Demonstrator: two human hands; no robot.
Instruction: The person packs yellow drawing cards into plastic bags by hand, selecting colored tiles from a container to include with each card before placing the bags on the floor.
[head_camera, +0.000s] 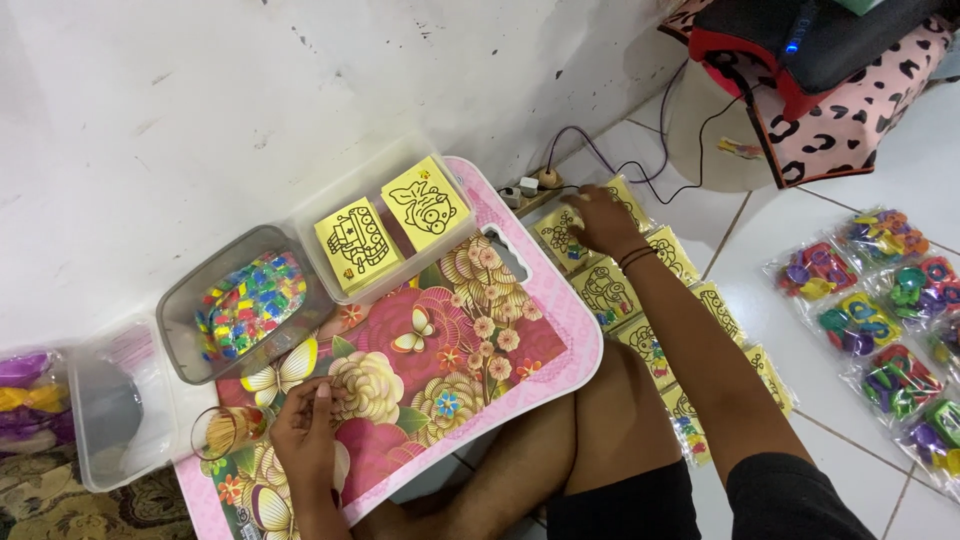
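The right hand (600, 218) reached out, fingers curled onto a yellow card (560, 238) as if lifting it; the left hand (305, 425) rested loosely closed on the tray (560, 340), apparently empty, a cup (228, 430) beside it.

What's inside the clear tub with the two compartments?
The clear tub holds two stacks of yellow cards with black line drawings, one per compartment. Only the top cards show; those beneath are covered.

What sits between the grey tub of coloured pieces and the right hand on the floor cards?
In the head view, a clear tray holding two yellow picture cards lies between the grey tub and the right hand, then the pink table's handle cut-out.
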